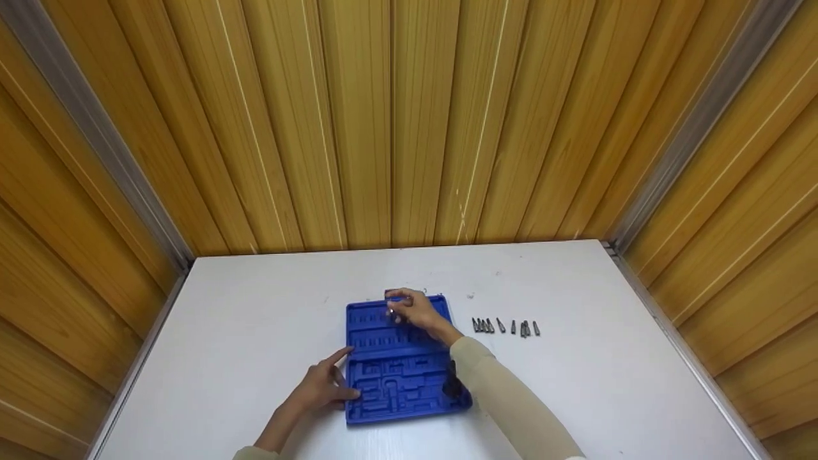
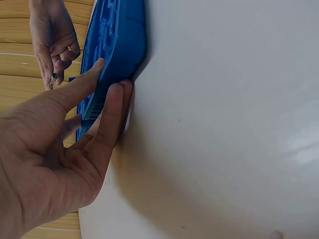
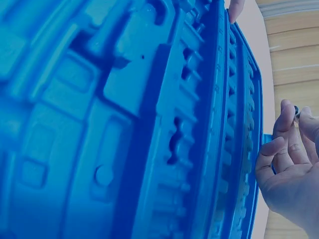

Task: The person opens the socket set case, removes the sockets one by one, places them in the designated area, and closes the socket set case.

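A blue plastic tool case (image 1: pixel 402 352) lies opened flat on the white table, its moulded slots facing up. My left hand (image 1: pixel 319 386) grips its left edge; in the left wrist view the thumb (image 2: pixel 97 67) rests on the rim and the fingers lie against the outer wall. Above the far half of the case, my right hand (image 1: pixel 415 311) pinches a small metal bit (image 3: pixel 297 110) between thumb and forefinger. Most of that bit is hidden by the fingertips, so its exact kind is unclear.
Several dark metal bits (image 1: pixel 501 326) lie in a loose row on the white table (image 1: pixel 255 332), right of the case. A black object (image 1: pixel 452 386) sits beside the right sleeve, over the case's near right corner. Wood-patterned walls (image 1: pixel 358 128) enclose the table's back and sides.
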A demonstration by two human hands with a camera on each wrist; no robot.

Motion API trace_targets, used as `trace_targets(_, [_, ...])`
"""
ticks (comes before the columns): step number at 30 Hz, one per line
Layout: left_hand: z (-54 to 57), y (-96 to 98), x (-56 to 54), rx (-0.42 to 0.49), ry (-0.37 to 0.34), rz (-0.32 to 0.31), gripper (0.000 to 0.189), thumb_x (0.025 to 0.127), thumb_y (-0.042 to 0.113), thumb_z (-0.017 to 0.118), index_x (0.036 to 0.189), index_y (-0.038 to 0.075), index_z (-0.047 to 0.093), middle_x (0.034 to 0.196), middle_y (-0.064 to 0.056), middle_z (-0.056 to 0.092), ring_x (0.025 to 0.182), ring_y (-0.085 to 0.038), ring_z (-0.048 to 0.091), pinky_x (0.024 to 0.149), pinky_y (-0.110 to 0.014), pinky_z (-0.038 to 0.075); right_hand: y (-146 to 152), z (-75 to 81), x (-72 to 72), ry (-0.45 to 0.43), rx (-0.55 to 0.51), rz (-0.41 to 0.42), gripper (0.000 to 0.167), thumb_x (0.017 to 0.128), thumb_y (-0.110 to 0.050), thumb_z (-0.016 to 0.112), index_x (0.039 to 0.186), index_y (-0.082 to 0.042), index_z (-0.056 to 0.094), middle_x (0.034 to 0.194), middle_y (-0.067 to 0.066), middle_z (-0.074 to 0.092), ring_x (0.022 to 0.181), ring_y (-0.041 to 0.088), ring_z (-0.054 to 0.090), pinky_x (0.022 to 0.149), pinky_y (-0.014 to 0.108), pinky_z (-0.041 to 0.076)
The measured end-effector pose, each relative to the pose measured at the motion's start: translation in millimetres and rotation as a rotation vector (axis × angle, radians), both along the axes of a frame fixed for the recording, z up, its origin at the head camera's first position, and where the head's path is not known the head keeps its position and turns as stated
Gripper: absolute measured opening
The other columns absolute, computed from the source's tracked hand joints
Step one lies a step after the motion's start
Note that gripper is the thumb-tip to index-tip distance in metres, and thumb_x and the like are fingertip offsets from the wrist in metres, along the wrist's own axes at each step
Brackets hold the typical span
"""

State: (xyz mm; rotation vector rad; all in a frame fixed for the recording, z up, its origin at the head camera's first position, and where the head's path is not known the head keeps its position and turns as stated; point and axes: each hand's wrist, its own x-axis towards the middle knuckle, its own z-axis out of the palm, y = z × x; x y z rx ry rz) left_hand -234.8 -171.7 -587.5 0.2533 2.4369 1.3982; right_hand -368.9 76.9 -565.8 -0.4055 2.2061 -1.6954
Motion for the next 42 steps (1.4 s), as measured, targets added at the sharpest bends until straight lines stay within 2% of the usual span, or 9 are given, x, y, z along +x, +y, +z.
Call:
trace_targets(11, [0.1, -0.6, -0.4, 0.002, -0.006, 0.004, 0.096, 0.076, 0.009, 0.089, 0.156, 0.0, 0.036, 0.086, -0.01, 0.065, 0.074, -0.014, 0.062, 0.074, -0.033, 0.058, 22.8, -0.3, 0.8, -0.046, 0.055, -0.049, 0.039, 0.104, -0.016, 0.06, 0.136, 0.007, 0.058, 0.107, 0.022, 0.076, 0.069, 0.005, 0.062, 0.066, 0.024, 0.045])
trace_targets(16, [-0.5, -1.0, 0.7, 0.013, -0.01, -0.002, 0.096, 0.077, 0.008, 0.089, 0.156, 0.0, 0.035, 0.086, -0.011, 0.064, 0.073, -0.015, 0.062, 0.075, -0.035, 0.059, 31.9, 1.3, 1.5, -0.036, 0.073, -0.016, 0.045, 0.103, -0.017, 0.062, 0.14, 0.007, 0.055, 0.111, 0.024, 0.075, 0.072, 0.005, 0.062, 0.069, 0.025, 0.048])
trace_targets(23, [-1.2, -0.5, 0.1, 0.018, -0.004, -0.005, 0.096, 0.077, 0.009, 0.089, 0.156, 0.0, 0.035, 0.085, -0.011, 0.064, 0.071, -0.014, 0.062, 0.07, -0.031, 0.059, 43.1, 1.7, 2.8, 0.03, 0.075, 0.032, 0.045, 0.102, -0.012, 0.063, 0.141, 0.008, 0.054, 0.111, 0.029, 0.073, 0.078, 0.01, 0.063, 0.072, 0.028, 0.048])
trace_targets(30, [-0.8, -0.1, -1.9, 0.011, -0.027, 0.002, 0.096, 0.077, 0.01, 0.089, 0.157, 0.002, 0.036, 0.086, -0.01, 0.064, 0.072, -0.015, 0.062, 0.073, -0.032, 0.058, 53.8, 1.6, 6.5, 0.076, 0.057, 0.003, 0.044, 0.097, -0.011, 0.069, 0.137, 0.005, 0.06, 0.101, 0.025, 0.074, 0.079, 0.018, 0.062, 0.071, 0.031, 0.049])
trace_targets(34, [-1.0, -0.4, -2.6, 0.022, -0.013, -0.011, 0.096, 0.077, 0.01, 0.089, 0.156, 0.0, 0.035, 0.085, -0.01, 0.064, 0.072, -0.015, 0.062, 0.073, -0.031, 0.058, 62.0, 0.6, 8.6, 0.103, 0.078, -0.011, 0.043, 0.095, -0.011, 0.072, 0.135, 0.005, 0.062, 0.098, 0.022, 0.076, 0.08, 0.022, 0.066, 0.072, 0.034, 0.053])
trace_targets(39, [-1.3, -0.7, -2.0, 0.019, -0.005, -0.005, 0.096, 0.077, 0.01, 0.089, 0.156, 0.0, 0.036, 0.084, -0.009, 0.064, 0.072, -0.014, 0.061, 0.07, -0.03, 0.058, 74.9, 1.4, 12.8, 0.125, 0.092, -0.013, 0.044, 0.095, -0.012, 0.073, 0.134, 0.007, 0.062, 0.1, 0.022, 0.077, 0.087, 0.037, 0.071, 0.077, 0.044, 0.059])
trace_targets(42, [-0.7, -1.8, -0.2, -0.004, -0.019, 0.008, 0.097, 0.076, 0.011, 0.089, 0.157, 0.002, 0.036, 0.086, -0.009, 0.064, 0.073, -0.015, 0.061, 0.073, -0.031, 0.057, 83.4, 0.5, 15.6, 0.136, 0.074, 0.01, 0.044, 0.096, -0.009, 0.071, 0.134, 0.011, 0.06, 0.102, 0.025, 0.076, 0.094, 0.046, 0.07, 0.084, 0.052, 0.06])
